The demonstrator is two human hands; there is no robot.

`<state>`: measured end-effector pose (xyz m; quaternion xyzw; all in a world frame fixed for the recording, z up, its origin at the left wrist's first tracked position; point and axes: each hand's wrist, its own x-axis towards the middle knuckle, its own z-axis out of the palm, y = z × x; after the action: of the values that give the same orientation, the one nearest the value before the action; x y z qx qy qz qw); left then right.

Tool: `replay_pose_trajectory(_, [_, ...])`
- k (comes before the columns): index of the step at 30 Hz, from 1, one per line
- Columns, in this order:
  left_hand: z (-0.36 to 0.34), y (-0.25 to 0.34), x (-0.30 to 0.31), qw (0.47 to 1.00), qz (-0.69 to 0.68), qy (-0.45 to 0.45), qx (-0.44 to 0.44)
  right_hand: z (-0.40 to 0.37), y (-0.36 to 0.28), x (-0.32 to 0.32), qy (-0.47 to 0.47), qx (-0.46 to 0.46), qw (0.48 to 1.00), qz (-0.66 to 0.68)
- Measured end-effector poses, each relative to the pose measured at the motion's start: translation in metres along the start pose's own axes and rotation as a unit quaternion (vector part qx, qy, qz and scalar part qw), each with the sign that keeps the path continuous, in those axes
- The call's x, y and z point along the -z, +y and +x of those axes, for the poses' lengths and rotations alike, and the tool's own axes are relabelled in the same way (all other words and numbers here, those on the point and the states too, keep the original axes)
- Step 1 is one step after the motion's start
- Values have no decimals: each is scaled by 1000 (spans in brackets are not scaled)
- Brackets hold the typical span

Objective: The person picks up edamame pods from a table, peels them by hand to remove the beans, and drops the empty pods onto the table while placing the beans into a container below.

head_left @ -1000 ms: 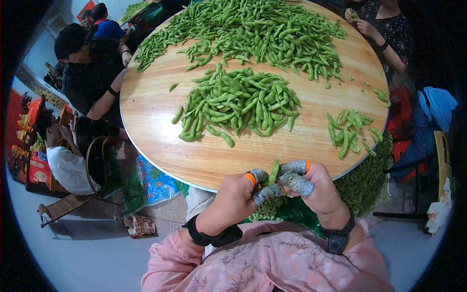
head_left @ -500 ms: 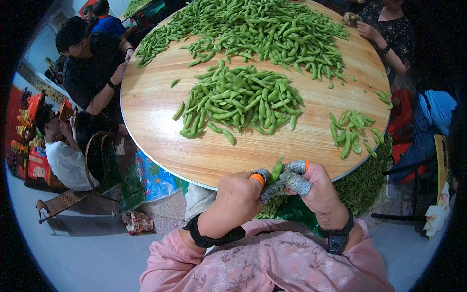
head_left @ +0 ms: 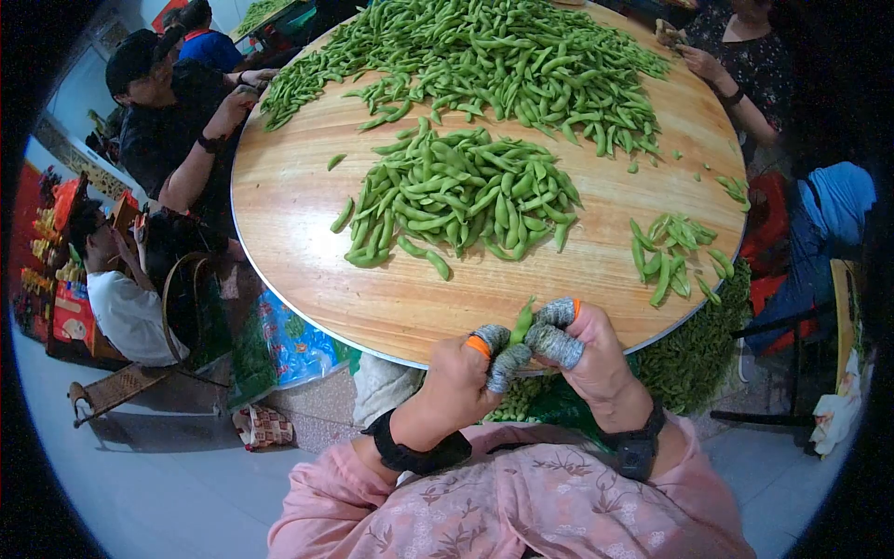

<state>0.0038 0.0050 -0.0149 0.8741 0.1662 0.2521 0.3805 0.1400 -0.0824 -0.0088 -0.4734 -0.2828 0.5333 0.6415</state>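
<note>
At the near edge of the round wooden table (head_left: 307,289), a green soybean pod (head_left: 522,321) stands upright between my two hands. My left hand (head_left: 466,371) is closed on it, with grey knit covers and an orange band on the fingers. My right hand (head_left: 591,359), wearing similar grey covers, pinches the same pod from the other side. A mid-sized pile of pods (head_left: 461,191) lies just beyond my hands. Under the table edge, shelled beans (head_left: 514,401) show partly below my fingers.
A large heap of pods (head_left: 503,56) covers the far side. A small group of pods (head_left: 672,247) lies at the right edge, above a mass of green pods or hulls (head_left: 694,359) below. People sit at both sides; a bamboo chair (head_left: 140,382) stands left.
My hands have shifted slightly, and the pod between them now stands a little further left and more upright. At the left, the capped person's hands have moved up along the table edge.
</note>
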Motion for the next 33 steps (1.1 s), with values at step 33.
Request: replay_pose_trajectory(33, [-13, 1, 33, 940, -290, -25, 180, -9, -14, -25, -10, 54, 955, -291])
